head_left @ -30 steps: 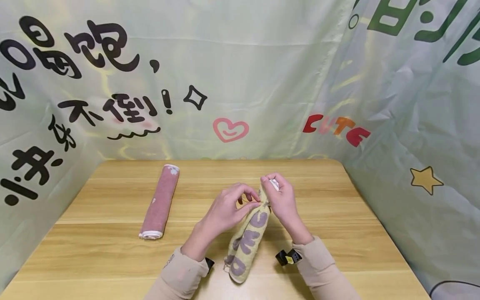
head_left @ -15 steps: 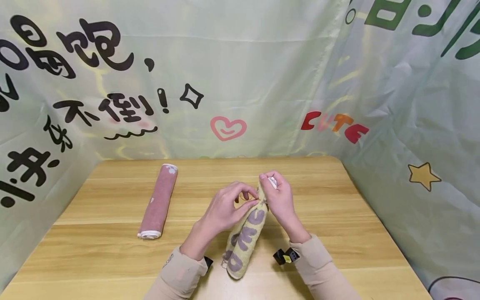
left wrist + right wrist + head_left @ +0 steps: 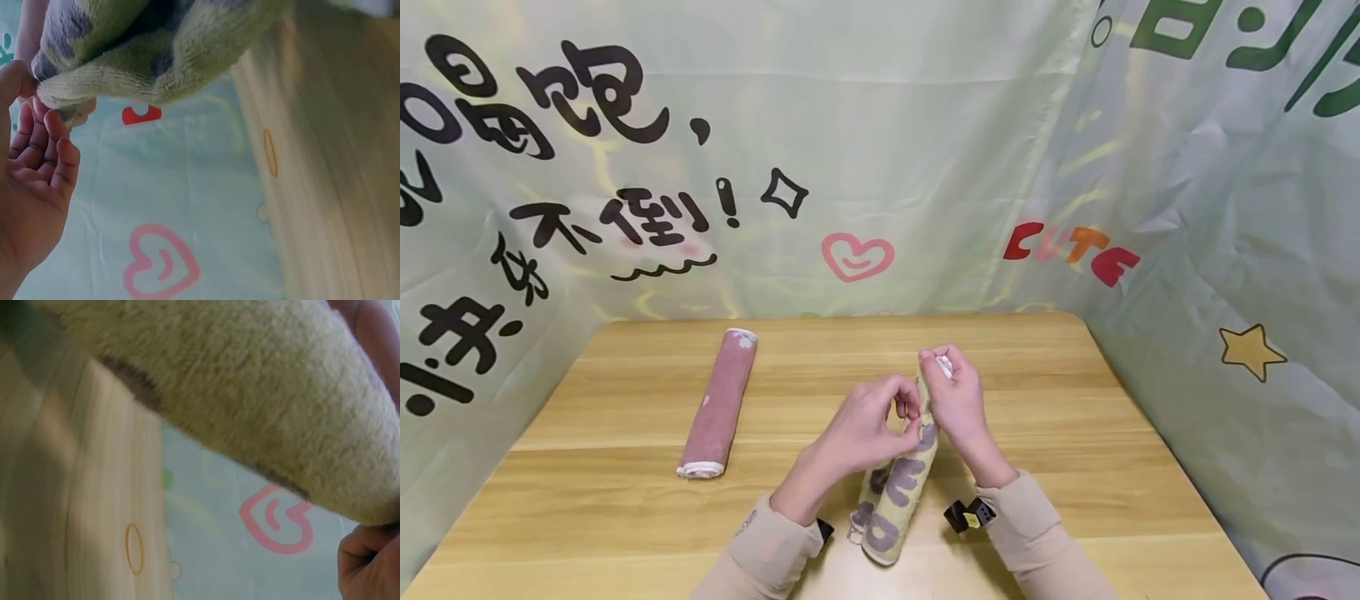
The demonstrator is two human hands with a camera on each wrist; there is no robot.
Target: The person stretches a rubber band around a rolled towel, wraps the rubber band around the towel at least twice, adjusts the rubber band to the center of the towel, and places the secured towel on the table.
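A pale yellow towel (image 3: 901, 483) with purple shapes hangs as a narrow bundle at the middle of the table, its lower end toward the front. My right hand (image 3: 957, 396) grips its upper end, where a white bit shows by the fingers. From the left side, my left hand (image 3: 868, 421) pinches the towel just below, thumb and fingertips at its narrowed part. In the left wrist view, the other fingers of that hand are loosely bent. A thin orange loop (image 3: 270, 153), like a rubber band, appears against the wood in both wrist views; I cannot make it out in the head view.
A pink rolled towel (image 3: 718, 408) with white ends lies at the left on the wooden table (image 3: 587, 508). Printed cloth walls (image 3: 925, 167) stand behind the table and at both sides. A small black device (image 3: 970, 515) is at the right sleeve cuff.
My left hand has moved slightly toward the front, down along the towel. The towel's pinched neck looks less bunched than before. The right hand keeps its grip; the pink towel stays put.
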